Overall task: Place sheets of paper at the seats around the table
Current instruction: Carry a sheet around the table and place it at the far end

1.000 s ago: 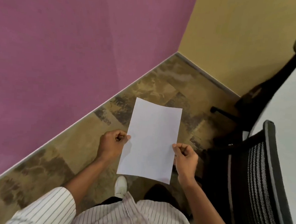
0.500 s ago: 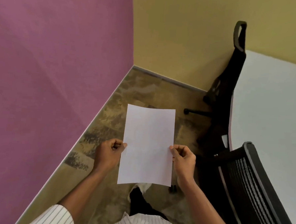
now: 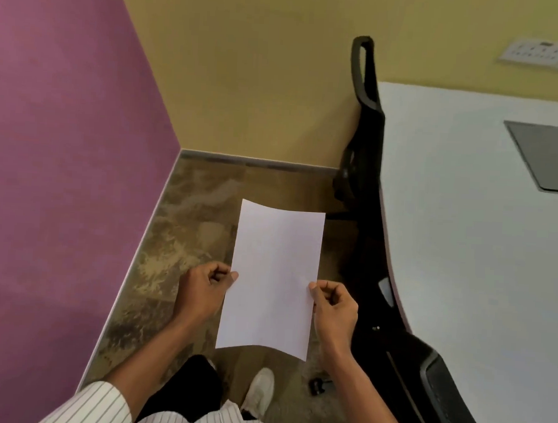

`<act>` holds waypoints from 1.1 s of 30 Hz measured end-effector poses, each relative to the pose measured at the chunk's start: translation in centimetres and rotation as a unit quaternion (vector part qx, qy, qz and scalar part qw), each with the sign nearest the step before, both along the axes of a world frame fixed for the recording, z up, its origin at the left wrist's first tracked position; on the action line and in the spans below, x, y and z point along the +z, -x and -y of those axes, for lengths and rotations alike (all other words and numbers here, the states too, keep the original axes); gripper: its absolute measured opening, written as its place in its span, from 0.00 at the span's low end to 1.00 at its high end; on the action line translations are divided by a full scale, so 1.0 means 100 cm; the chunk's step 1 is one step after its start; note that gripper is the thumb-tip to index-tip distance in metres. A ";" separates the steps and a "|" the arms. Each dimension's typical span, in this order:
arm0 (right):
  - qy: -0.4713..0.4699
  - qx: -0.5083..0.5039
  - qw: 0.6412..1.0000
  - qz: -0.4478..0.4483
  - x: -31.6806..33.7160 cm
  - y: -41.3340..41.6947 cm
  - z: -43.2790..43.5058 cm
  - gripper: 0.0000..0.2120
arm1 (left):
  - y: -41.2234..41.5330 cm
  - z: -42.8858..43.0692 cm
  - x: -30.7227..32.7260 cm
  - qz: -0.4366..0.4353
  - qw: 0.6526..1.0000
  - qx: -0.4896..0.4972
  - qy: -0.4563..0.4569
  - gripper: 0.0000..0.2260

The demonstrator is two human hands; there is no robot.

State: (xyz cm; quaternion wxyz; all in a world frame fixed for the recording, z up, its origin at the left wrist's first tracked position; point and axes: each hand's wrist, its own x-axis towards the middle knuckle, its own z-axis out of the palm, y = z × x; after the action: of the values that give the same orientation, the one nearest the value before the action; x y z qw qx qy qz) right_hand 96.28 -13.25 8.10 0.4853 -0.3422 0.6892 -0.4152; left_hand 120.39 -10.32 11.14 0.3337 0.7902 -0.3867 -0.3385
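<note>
A blank white sheet of paper (image 3: 272, 275) hangs flat in front of me above the floor. My left hand (image 3: 202, 288) pinches its left edge and my right hand (image 3: 334, 303) pinches its right edge, both at about mid-height. The white table (image 3: 470, 240) lies to the right, apart from the sheet. Two black office chairs stand along its near side: one chair (image 3: 366, 125) further ahead with its back against the table edge, the other chair (image 3: 436, 391) close at my lower right.
A purple wall (image 3: 63, 167) runs along my left and a yellow wall (image 3: 262, 65) closes the corner ahead. A narrow strip of mottled brown floor (image 3: 189, 223) lies between wall and chairs. A grey flap panel (image 3: 548, 157) is set in the tabletop; a socket plate (image 3: 538, 52) sits on the yellow wall.
The view has swung right: the room corner and table have come further into sight, with the grey panel and wall sockets appearing. Both hands keep holding the sheet the same way.
</note>
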 end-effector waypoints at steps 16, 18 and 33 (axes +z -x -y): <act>-0.009 -0.373 0.928 0.004 -0.003 0.062 0.166 0.02 | 0.091 0.323 -0.004 -0.040 0.943 -0.331 -0.006 0.05; -0.008 -0.413 0.911 0.008 0.003 0.068 0.188 0.04 | 0.106 0.362 0.006 -0.038 0.928 -0.371 -0.003 0.05; 0.073 -0.566 0.821 0.008 0.046 0.160 0.322 0.02 | 0.253 0.547 0.070 -0.032 0.863 -0.501 0.059 0.07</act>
State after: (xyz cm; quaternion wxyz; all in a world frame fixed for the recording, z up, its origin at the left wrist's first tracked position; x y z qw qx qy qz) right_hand 80.27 -45.45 12.66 0.1441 0.0771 0.7253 -0.6688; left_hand 95.08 -65.03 18.15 0.1775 0.4573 -0.7391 -0.4615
